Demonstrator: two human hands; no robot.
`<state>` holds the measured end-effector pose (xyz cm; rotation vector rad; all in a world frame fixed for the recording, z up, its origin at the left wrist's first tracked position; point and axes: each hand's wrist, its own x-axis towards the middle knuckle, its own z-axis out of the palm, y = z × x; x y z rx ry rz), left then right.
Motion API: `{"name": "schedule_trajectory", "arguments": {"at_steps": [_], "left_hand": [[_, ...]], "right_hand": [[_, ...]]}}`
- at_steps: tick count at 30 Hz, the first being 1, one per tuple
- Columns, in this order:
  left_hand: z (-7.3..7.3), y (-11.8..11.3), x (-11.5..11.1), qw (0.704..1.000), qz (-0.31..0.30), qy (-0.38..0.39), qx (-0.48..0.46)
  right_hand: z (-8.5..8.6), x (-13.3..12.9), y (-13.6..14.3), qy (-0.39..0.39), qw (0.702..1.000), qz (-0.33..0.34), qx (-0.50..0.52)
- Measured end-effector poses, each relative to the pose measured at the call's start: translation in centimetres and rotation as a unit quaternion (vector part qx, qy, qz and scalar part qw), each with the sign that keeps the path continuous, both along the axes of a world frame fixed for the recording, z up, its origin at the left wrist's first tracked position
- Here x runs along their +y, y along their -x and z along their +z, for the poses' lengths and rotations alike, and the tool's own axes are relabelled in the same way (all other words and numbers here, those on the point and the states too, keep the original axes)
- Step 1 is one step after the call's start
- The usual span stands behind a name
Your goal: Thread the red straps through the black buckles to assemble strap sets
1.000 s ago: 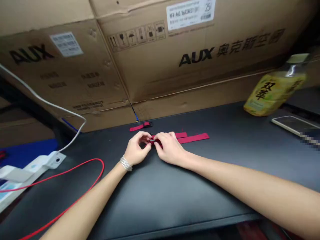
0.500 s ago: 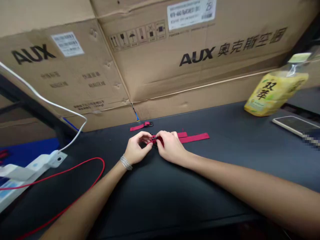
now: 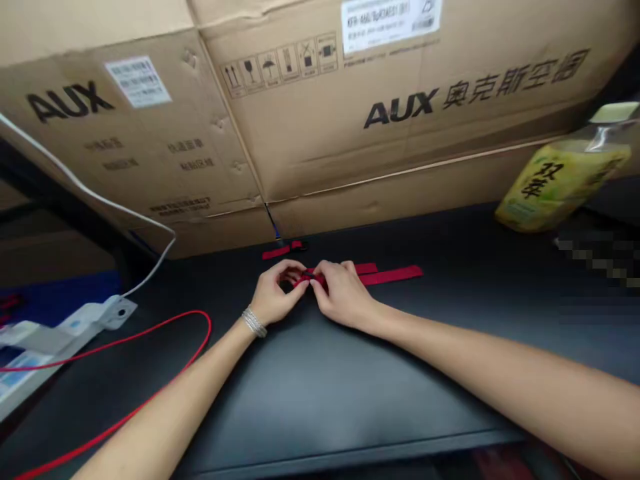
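Near the middle of the dark table (image 3: 320, 380), my left hand (image 3: 277, 291) and my right hand (image 3: 345, 295) meet at a red strap (image 3: 395, 274) with a small dark buckle. The fingers of both hands pinch the strap's left end, and the exact shape of the buckle between them is too small to tell. Two flat red lengths of strap reach out to the right from beneath my right hand. Behind my left hand, close to the boxes, lies a short red strap piece (image 3: 276, 253) with a black ring or buckle.
Large cardboard boxes (image 3: 320, 147) stand along the back. A yellow drink bottle (image 3: 560, 180) is at the right, beside a blurred dark object. On the left are a white power strip (image 3: 65, 333), a white cable and a red cable (image 3: 197, 347).
The view has shifted slightly, so the bottle and box print appear farther right. Both hands keep their pinch on the strap, with their fingertips moved only slightly.
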<state>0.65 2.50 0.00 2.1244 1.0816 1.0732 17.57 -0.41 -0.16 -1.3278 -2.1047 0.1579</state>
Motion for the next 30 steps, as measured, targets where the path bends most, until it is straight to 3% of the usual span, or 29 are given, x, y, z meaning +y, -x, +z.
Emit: {"name": "schedule_trajectory", "arguments": {"at_steps": [20,30], "left_hand": [[0.24,-0.09,-0.01,0.999,-0.023,0.032,-0.02],[-0.25,0.06,0.35,1.0,-0.006,0.013,-0.007]], "right_hand": [[-0.14,0.55,-0.21,0.059,0.998,-0.011,0.018],[-0.48,0.85,-0.2,0.091,0.991,0.08,0.057]]}}
